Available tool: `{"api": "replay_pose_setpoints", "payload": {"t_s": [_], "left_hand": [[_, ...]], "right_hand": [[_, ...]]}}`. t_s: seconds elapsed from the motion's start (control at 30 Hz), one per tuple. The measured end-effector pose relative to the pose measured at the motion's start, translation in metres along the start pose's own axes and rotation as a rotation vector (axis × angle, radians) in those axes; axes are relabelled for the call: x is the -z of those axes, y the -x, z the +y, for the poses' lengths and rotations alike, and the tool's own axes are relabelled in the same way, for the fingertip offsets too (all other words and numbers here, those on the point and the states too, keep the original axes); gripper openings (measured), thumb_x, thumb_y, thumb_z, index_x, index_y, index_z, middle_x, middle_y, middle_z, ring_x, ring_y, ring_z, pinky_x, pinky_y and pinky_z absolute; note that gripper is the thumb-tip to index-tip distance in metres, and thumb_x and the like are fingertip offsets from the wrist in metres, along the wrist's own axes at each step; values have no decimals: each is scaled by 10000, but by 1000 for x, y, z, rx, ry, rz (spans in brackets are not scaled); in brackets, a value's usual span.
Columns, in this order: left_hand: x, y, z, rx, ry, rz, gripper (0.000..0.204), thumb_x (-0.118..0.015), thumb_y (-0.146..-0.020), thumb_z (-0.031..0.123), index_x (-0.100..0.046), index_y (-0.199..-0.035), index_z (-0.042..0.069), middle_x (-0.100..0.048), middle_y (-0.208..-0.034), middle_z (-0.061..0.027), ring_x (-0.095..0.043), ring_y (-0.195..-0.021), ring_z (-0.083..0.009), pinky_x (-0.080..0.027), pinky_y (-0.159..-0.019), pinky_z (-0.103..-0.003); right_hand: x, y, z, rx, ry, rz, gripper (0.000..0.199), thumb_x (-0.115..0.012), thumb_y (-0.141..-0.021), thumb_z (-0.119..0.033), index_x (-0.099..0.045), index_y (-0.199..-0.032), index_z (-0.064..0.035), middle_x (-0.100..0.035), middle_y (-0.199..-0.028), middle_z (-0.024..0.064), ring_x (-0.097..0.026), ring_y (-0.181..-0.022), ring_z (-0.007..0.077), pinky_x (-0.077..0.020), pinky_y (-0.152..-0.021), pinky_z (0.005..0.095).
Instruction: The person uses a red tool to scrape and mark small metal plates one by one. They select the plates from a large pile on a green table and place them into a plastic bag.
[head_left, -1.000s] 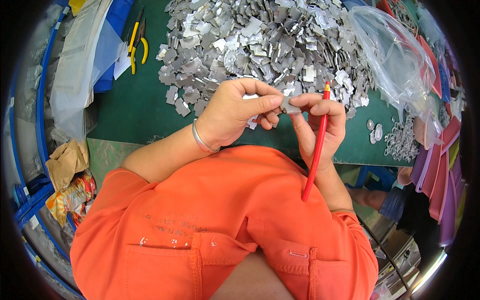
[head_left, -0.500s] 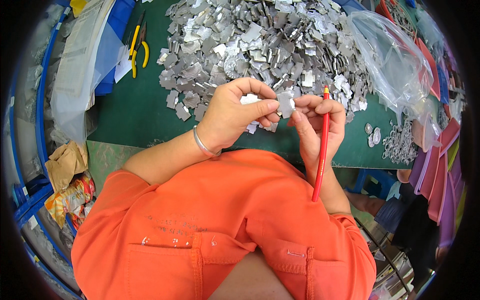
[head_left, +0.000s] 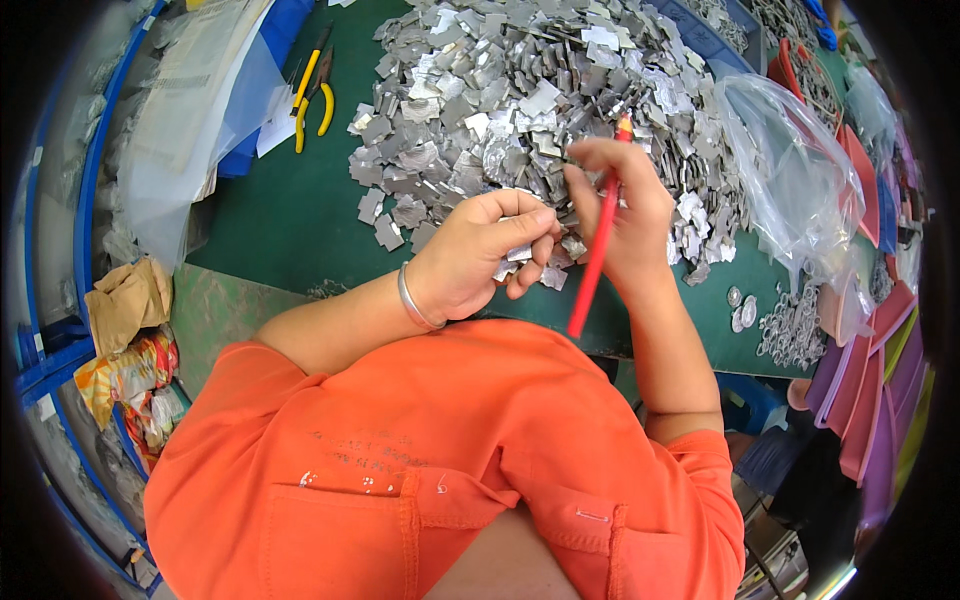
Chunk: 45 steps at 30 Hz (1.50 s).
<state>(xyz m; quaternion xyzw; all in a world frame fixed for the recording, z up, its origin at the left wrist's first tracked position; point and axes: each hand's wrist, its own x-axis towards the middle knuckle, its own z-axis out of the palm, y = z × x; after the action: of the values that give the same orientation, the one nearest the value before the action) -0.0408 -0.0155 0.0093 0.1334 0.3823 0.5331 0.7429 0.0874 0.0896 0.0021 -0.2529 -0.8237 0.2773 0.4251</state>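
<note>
A broad heap of small grey metal pieces [head_left: 540, 97] is lying on the green tabletop [head_left: 285, 215], spreading toward 12 o'clock. At the heap's 5 o'clock edge the right hand [head_left: 628, 205] is clasping a red pencil [head_left: 596, 250], whose tip is pointing just past 12; its forefinger and thumb are standing apart in front of the pieces. At 7 o'clock the left hand [head_left: 488, 248] is curling, thumb and forefinger meeting — whether a piece is pinched between them, I cannot tell. A metal bangle [head_left: 410, 297] is circling the left wrist. Yellow-handled pliers [head_left: 326, 112] are resting at 9 o'clock, with papers [head_left: 185, 110] lying beyond. A clear plastic bag [head_left: 790, 150] is sprawling at 3 — and between 4 and 5, small rings [head_left: 793, 335] are lying just beside silvery discs [head_left: 742, 313].
</note>
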Motion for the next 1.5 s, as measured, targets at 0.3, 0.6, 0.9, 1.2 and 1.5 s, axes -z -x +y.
{"api": "replay_pose_setpoints", "payload": {"t_s": [0.3,0.6,0.9,1.2,1.5], "left_hand": [[0,5,1,-106,-37,89,144,-544,-867,147,-521,-907,11,-553,-728,-60,-521,-561,-117,-401,-440,-222],[-7,-4,6,-208,-100,95,176,-597,-830,72,-508,-967,6,-602,-779,-85,-589,-638,-135,-483,-531,-232],[-8,-1,8,-326,-365,139,106,-617,-795,17,-575,-888,-14,-607,-775,-62,-579,-612,-96,-470,-524,-205],[-11,-2,8,-228,-162,73,148,-624,-812,86,-585,-882,-39,-603,-738,-77,-586,-604,-118,-477,-524,-215],[-10,-3,11,-123,-199,86,132,-613,-800,27,-556,-906,-26,-593,-747,-89,-607,-643,-155,-491,-537,-243]], "right_hand": [[-4,-12,16,-60,-7,81,135,-621,-730,32,-525,-772,-52,-564,-724,71,-537,-613,196,-446,-575,285],[22,11,-20,-666,-931,84,207,-598,-789,21,-416,-852,-56,-588,-816,90,-566,-660,124,-477,-581,240],[16,35,-17,-437,-688,76,278,-625,-733,110,-428,-856,-44,-587,-869,122,-538,-759,122,-446,-667,236],[17,43,-15,-455,-778,59,251,-571,-760,132,-410,-855,-35,-576,-863,141,-567,-742,140,-480,-642,242],[18,40,-9,-229,-444,61,213,-513,-788,134,-415,-854,-42,-607,-926,151,-578,-724,131,-479,-623,231]]}}
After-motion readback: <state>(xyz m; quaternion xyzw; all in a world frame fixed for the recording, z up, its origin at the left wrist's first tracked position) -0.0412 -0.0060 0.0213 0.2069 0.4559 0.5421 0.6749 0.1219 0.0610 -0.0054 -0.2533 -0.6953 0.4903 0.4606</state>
